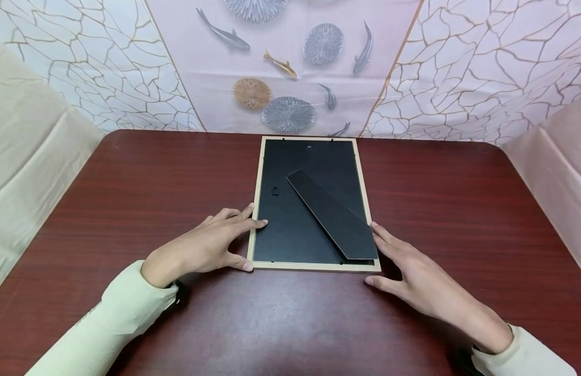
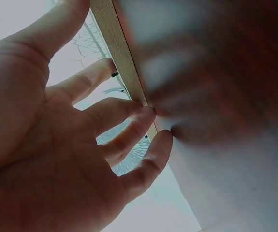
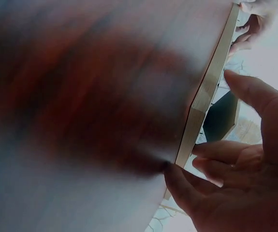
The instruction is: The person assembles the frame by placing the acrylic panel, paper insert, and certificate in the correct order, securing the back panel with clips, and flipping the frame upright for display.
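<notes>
A picture frame [image 1: 314, 265] with a pale wooden rim lies back side up on the table, showing its black backing board [image 1: 290, 235]. Its black easel stand [image 1: 335, 219] slants across the board toward the near right corner. At the left rim, my left hand [image 1: 208, 243] has its fingers spread; the index finger reaches over onto the backing and the thumb touches near the front left corner. My right hand [image 1: 417, 271] rests its fingertips against the right side, with the thumb apart from the front edge. Both wrist views show fingers touching the rim.
The frame and both hands are on a dark red-brown wooden table [image 1: 144, 188]. Behind it hangs a patterned cloth [image 1: 290, 62] with fish and round motifs. Pale fabric [image 1: 32, 141] borders the left side and more stands at the right.
</notes>
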Demonstrator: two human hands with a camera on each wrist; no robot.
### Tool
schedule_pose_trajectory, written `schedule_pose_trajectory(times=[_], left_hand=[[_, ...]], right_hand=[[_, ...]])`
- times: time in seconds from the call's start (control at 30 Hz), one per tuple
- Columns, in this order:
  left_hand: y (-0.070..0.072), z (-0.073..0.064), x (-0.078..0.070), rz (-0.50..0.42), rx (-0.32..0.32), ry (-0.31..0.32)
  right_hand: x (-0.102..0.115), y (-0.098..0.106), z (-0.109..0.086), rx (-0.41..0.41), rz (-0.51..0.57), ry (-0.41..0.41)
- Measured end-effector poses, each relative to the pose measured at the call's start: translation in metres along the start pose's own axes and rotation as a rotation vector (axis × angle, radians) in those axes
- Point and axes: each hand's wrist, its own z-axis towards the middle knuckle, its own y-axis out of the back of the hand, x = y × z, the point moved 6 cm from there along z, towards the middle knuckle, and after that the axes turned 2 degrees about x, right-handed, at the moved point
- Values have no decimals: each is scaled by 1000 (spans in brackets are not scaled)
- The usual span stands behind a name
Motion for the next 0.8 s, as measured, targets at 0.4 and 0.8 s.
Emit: schedule_pose_trajectory(times=[0.4,0.8], left_hand=[[1,3,-1,16,10,7],[0,2,1,20,7,0]], right_hand=[[8,-1,-2,-52,-174,62],[9,-10,-1,-61,-417,6]])
